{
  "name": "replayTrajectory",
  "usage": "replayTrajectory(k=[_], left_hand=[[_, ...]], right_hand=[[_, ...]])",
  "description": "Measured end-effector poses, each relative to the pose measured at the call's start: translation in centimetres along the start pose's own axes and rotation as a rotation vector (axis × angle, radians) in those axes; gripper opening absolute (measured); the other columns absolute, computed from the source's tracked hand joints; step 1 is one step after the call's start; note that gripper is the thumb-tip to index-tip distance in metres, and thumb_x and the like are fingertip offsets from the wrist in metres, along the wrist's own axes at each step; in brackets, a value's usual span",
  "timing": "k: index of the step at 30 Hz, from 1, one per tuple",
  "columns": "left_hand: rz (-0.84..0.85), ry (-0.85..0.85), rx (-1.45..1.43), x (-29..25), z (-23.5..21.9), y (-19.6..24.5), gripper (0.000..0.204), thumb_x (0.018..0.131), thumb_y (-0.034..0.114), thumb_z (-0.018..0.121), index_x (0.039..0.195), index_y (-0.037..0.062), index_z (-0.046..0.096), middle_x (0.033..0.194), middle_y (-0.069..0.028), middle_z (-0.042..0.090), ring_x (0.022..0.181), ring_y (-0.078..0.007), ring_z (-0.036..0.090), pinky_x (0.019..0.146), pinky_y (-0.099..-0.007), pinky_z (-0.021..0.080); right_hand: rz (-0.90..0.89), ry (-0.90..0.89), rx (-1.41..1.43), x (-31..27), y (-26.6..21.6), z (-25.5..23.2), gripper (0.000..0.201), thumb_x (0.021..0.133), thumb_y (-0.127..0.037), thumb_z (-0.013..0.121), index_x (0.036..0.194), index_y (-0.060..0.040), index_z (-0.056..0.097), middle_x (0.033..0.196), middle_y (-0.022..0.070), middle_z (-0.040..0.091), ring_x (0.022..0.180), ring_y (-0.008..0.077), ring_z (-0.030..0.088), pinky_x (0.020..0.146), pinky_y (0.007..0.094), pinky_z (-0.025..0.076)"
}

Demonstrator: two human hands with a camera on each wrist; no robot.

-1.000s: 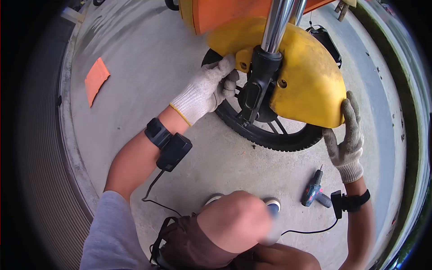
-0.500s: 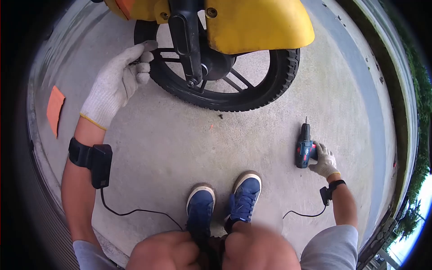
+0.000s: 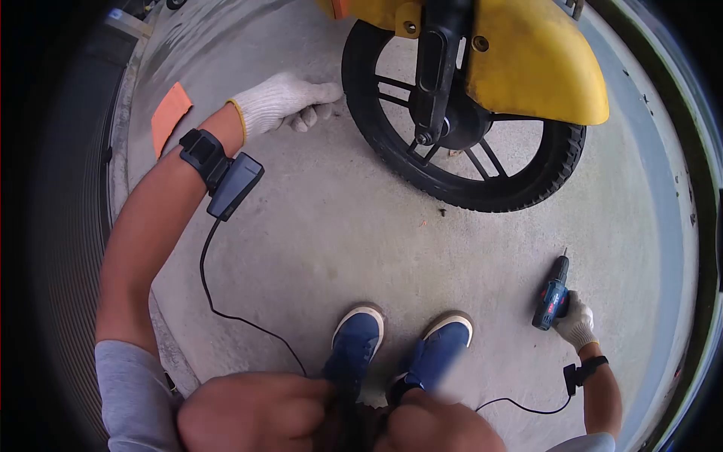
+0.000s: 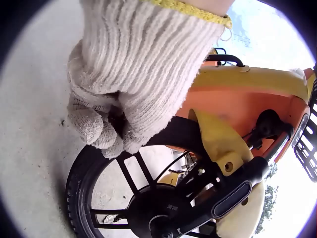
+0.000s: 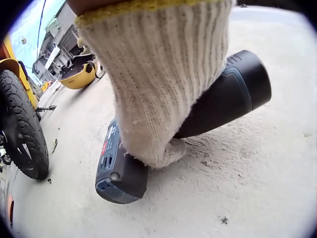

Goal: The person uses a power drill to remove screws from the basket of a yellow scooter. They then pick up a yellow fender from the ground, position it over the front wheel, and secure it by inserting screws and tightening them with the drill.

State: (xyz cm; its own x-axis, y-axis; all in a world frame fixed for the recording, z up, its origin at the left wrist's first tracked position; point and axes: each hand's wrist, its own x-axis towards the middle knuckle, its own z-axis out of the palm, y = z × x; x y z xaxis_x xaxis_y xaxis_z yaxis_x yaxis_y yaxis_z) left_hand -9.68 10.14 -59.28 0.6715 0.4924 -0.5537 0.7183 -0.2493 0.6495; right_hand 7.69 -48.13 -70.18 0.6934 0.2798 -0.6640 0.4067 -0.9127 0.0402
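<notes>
In the head view, my gloved right hand (image 3: 576,318) grips the handle of a blue and black cordless drill (image 3: 553,296), which lies on the concrete at the right. The right wrist view has the glove wrapped around the handle of the drill (image 5: 121,173), its dark base jutting out beyond. My gloved left hand (image 3: 294,105) is just left of the black front wheel (image 3: 361,113), one finger pointing towards the tyre and the others curled. In the left wrist view, curled fingers (image 4: 91,126) hide the palm; I cannot tell whether it holds something small.
A yellow front fender (image 3: 538,68) covers the wheel's top, beside the black fork leg (image 3: 435,83). An orange panel piece (image 3: 170,117) lies on the ground at the left. Two blue shoes (image 3: 358,335) stand below the wheel. A yellow, bowl-shaped object (image 5: 79,77) is farther off.
My right hand has left the fender and come down to the drill, now gripping its handle. My left hand has drawn back leftward from the fender. The head view has shifted.
</notes>
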Motion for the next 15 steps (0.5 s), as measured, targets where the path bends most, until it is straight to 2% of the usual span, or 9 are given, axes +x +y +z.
replayTrajectory(k=[3,5,7,8,9,10,11,13,15], left_hand=[[0.049,-0.031,-0.336,-1.5,-0.2,1.9,0.036,0.097,0.027,0.058,0.108,-0.006,0.065,0.078,-0.007,0.061,0.054,-0.0092,0.053,0.047,-0.0234,0.044],[0.068,-0.111,-0.456,-1.4,0.2,1.3,0.035,0.097,0.025,0.057,0.11,-0.0067,0.064,0.081,-0.0092,0.064,0.058,-0.0113,0.056,0.052,-0.0252,0.05],[0.135,-0.281,-0.499,-3.1,1.8,1.9,0.035,0.099,0.026,0.058,0.12,-0.0023,0.06,0.094,-0.0115,0.066,0.067,-0.0091,0.061,0.054,-0.0222,0.047],[0.182,-0.358,-0.571,-3.3,2.3,1.4,0.036,0.099,0.026,0.058,0.12,-0.0023,0.059,0.095,-0.0127,0.067,0.068,-0.0101,0.062,0.055,-0.0238,0.048],[0.238,-0.433,-0.638,-3.5,2.8,0.9,0.037,0.099,0.026,0.059,0.121,-0.0023,0.058,0.096,-0.014,0.067,0.069,-0.011,0.063,0.057,-0.0253,0.049],[0.23,-0.445,-0.708,-3.7,3.5,1.2,0.037,0.098,0.028,0.06,0.12,-0.0021,0.059,0.094,-0.0128,0.068,0.069,-0.0112,0.063,0.058,-0.0256,0.049],[0.227,-0.472,-0.77,-4.0,4.3,1.5,0.038,0.097,0.029,0.062,0.118,-0.002,0.06,0.092,-0.0116,0.068,0.069,-0.0114,0.063,0.059,-0.026,0.05],[0.25,-0.581,-0.835,-3.2,6.0,2.0,0.042,0.095,0.034,0.064,0.118,-0.0005,0.061,0.089,-0.0086,0.068,0.067,-0.0111,0.061,0.057,-0.0251,0.047],[0.327,-0.622,-1.035,-2.4,7.8,2.4,0.045,0.095,0.04,0.063,0.119,0.0015,0.061,0.089,-0.0064,0.068,0.065,-0.011,0.058,0.055,-0.0248,0.043]], right_hand=[[-0.05,0.021,0.077,-1.6,0.1,0.6,0.061,0.07,-0.034,0.08,0.118,-0.0043,0.054,0.101,0.016,0.07,0.095,0.0307,0.069,0.084,0.0385,0.054],[-0.275,0.067,0.264,-2.0,2.4,2.7,0.052,0.071,-0.031,0.079,0.108,-0.004,0.057,0.092,0.0148,0.069,0.084,0.0294,0.07,0.074,0.0362,0.054],[-0.31,-0.035,0.38,-7.2,-2.6,-3.3,0.051,0.068,-0.032,0.084,0.104,-0.0051,0.058,0.084,0.0104,0.068,0.074,0.019,0.066,0.069,0.0332,0.052],[-0.412,0.04,0.552,-8.7,-3.9,-4.0,0.055,0.067,-0.035,0.085,0.106,-0.0062,0.059,0.081,0.0075,0.067,0.069,0.0177,0.063,0.066,0.0329,0.052],[-0.479,0.081,0.468,-8.8,-2.6,-3.0,0.051,0.065,-0.035,0.084,0.103,-0.0082,0.063,0.081,0.0059,0.068,0.067,0.02,0.064,0.063,0.0335,0.052],[-0.688,0.302,0.132,-9.6,-5.1,-4.4,0.028,0.066,-0.017,0.075,0.09,-0.0074,0.062,0.068,0.0039,0.063,0.058,0.0252,0.062,0.058,0.0363,0.051],[-0.607,0.283,0.088,-10.4,-6.9,-5.5,0.022,0.068,-0.013,0.072,0.089,-0.008,0.063,0.07,0.0034,0.064,0.058,0.0225,0.062,0.057,0.0345,0.051],[-0.621,0.077,0.53,-10.5,-10.3,-7.9,0.022,0.07,-0.013,0.072,0.09,-0.007,0.064,0.072,0.0045,0.065,0.06,0.0216,0.062,0.058,0.0332,0.051],[-0.59,-0.086,0.925,-10.7,-14.0,-10.6,0.06,0.057,-0.043,0.086,0.101,-0.0064,0.069,0.084,0.0096,0.071,0.073,0.0237,0.07,0.071,0.0328,0.054]])
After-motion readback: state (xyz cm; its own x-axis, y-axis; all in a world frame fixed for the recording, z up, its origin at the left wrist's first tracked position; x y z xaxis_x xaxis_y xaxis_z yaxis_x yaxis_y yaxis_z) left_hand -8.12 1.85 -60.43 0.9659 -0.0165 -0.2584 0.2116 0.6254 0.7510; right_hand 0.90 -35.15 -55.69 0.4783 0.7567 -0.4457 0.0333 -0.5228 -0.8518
